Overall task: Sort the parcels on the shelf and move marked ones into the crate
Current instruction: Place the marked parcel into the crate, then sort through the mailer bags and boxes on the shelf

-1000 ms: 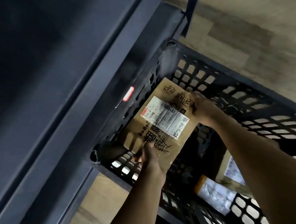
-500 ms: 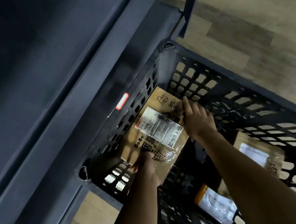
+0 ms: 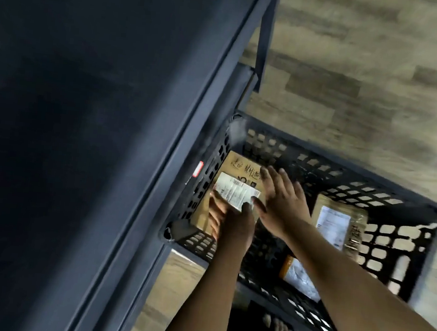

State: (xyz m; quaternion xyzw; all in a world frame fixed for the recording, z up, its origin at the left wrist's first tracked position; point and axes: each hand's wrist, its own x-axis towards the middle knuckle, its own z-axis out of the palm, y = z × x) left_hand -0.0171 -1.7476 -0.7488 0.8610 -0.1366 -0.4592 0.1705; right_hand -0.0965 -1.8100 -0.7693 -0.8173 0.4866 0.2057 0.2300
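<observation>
Overall light: a dim scene is recorded, with muted colour and low contrast.
Brightest area: the wooden floor [image 3: 369, 81], up and right of the hands, is lit most evenly; the source itself is not seen.
Darkest area: the shelf [image 3: 68, 122] to the left of the left hand [image 3: 233, 220] is rendered almost black, and little detail is kept there.
Shadows: the inside of the crate [image 3: 420, 208] under both forearms is lost in deep shadow.
Glare: the white label [image 3: 233, 194] just above the left hand is blown out pale, and its print cannot be read.
Blur: motion smear is seen on the right hand [image 3: 281, 201] and along the crate rim.
Distortion: the shelf edge is stretched diagonally by the wide lens.
</observation>
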